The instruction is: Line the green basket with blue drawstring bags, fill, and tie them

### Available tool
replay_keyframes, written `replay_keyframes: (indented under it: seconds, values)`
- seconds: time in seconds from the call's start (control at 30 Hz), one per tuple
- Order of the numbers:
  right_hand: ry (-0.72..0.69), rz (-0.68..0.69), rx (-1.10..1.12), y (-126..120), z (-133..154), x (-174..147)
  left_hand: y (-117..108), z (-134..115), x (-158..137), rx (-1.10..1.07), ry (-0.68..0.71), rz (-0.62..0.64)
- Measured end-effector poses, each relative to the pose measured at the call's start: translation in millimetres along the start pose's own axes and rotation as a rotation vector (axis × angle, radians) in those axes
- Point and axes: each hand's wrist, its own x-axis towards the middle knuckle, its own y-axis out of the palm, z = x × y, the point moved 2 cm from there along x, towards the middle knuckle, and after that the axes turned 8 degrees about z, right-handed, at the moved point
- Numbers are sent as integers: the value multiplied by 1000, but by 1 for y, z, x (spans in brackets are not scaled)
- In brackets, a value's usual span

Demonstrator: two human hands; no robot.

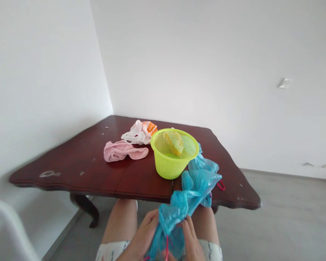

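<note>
Left fingers (151, 219), right fingers (189, 226) | gripping blue bag (181, 206) | green basket (168, 168) beyond

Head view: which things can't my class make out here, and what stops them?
Left hand: head view, fingertips hidden by folds of the blue bag.
Near end of the blue bag: head view, cut off by the bottom edge.
Yellow patch: head view, unidentifiable through mesh of the green basket.
White curved thing: head view, blurred, cut off at lower left.

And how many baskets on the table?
1: a lime-green mesh basket, right of the pink cloth, with blue plastic bunched along its right side. A small one under the plastic would be hidden.
</note>
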Motion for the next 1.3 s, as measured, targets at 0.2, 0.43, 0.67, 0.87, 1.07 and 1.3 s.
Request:
replay_keyframes:
  seconds: [0.2, 0.43, 0.67, 0.87, 1.07, 1.3]
  values:
    - [110, 20, 220, 2, 39, 26, 10, -29, -24, 151, 164, 70]
    - [290, -283, 313, -44, 59, 59, -29, -37, -38, 272, 138, -176]
    - [298, -168, 434, -54, 56, 63, -26, -42, -48, -53, 191, 60]
    - [301, -30, 597, -12, 57, 49, 19, -40, -42, 283, 146, 157]
    - [282, -38, 357, -35, 50, 46, 1, -53, -28, 248, 113, 79]
    - [267, -80, 246, -66, 39, 41, -28, -48, -34, -50, -38, -22]
